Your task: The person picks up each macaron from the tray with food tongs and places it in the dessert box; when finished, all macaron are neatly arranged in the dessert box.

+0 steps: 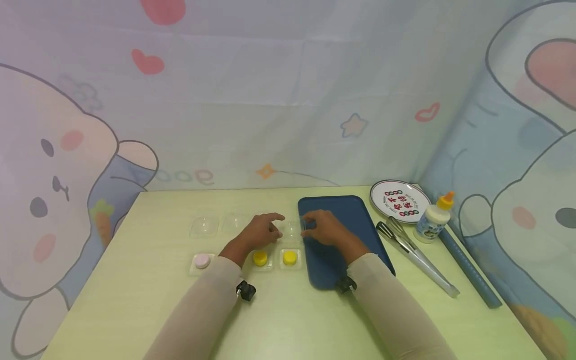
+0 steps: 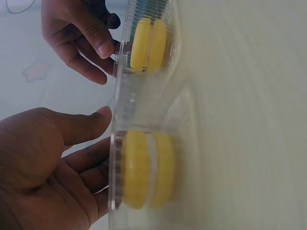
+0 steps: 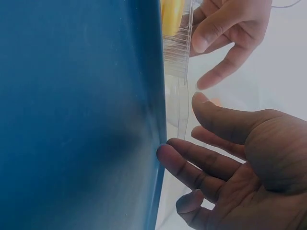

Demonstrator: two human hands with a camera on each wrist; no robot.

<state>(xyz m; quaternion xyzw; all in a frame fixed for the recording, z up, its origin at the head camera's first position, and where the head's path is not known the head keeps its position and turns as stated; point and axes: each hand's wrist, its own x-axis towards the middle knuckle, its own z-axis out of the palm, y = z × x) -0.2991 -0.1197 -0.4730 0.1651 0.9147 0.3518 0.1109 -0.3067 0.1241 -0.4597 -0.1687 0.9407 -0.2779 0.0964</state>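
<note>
Two yellow macarons sit in clear plastic trays, the left macaron point(image 1: 260, 258) and the right macaron point(image 1: 290, 257). Behind the right one lies a clear plastic lid point(image 1: 293, 230), between the hands. My left hand point(image 1: 261, 232) hovers at the lid's left, fingers spread and thumb apart; in the left wrist view a yellow macaron point(image 2: 148, 170) shows through clear plastic beside that hand. On the lid's right is my right hand point(image 1: 326, 227), over the blue tray point(image 1: 348, 272). In the right wrist view its fingers are loosely bent, with fingertips at the tray's edge.
A pink macaron point(image 1: 202, 261) in a clear tray stands at the left, below a clear lid point(image 1: 204, 227) and another lid point(image 1: 235, 222). To the right are a plate point(image 1: 390, 199), metal tongs point(image 1: 420, 257), a glue-like bottle point(image 1: 433, 221) and a blue bar point(image 1: 470, 270).
</note>
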